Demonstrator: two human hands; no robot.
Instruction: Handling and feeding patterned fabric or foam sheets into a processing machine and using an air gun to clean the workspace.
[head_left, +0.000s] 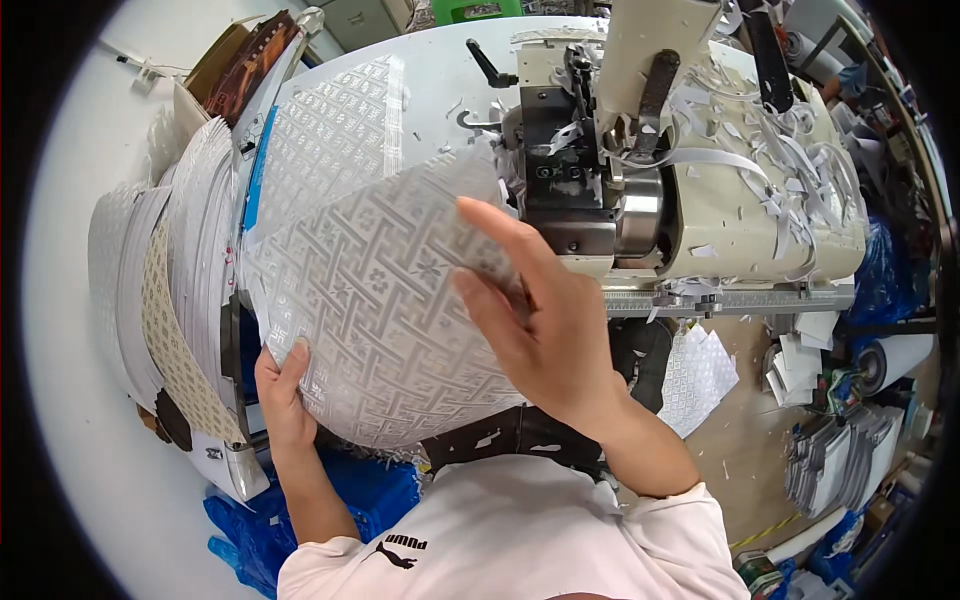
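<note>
A silvery-white patterned sheet (375,290) bows upward in front of me, its upper right corner close to the machine's black metal plate (560,165). At its lower left edge, my left hand (287,395) pinches the sheet, thumb on top and fingers behind. My right hand (555,335) is over the sheet's right side, thumb and index finger spread apart near its surface; its other fingers are mostly hidden. Just beyond that hand stands the cream machine (765,230) with a shiny metal roller (640,215).
Another patterned sheet (335,125) lies on the white tabletop (440,70). Tall stacks of curved sheets (200,240) stand at the left. White offcut strips (800,165) litter the machine. Below lie blue plastic (370,490), a fallen patterned piece (695,375) and bundled sheets (840,455).
</note>
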